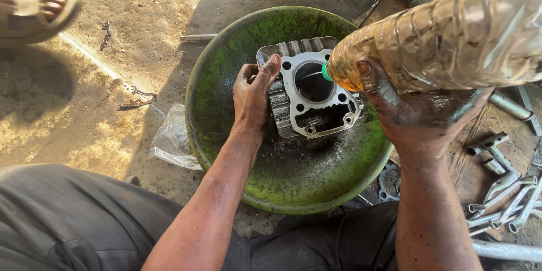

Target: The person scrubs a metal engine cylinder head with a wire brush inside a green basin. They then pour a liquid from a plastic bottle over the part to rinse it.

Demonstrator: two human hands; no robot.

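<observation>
A finned metal engine cylinder (316,93) sits in a wide green basin (226,56) on the ground. My left hand (254,96) grips the cylinder's left side and steadies it. My right hand (418,110), dark with grease, holds a ribbed clear plastic bottle (451,34) of yellowish liquid tilted on its side. The bottle's green neck (326,71) points into the cylinder's round bore. A dark oily film lies on the basin floor below the cylinder.
Several socket wrenches and metal tools (502,192) lie on the right. A crumpled clear plastic bag (172,138) lies left of the basin. A sandalled foot (36,5) of another person is at the top left. A gasket (389,183) lies under the basin's right edge.
</observation>
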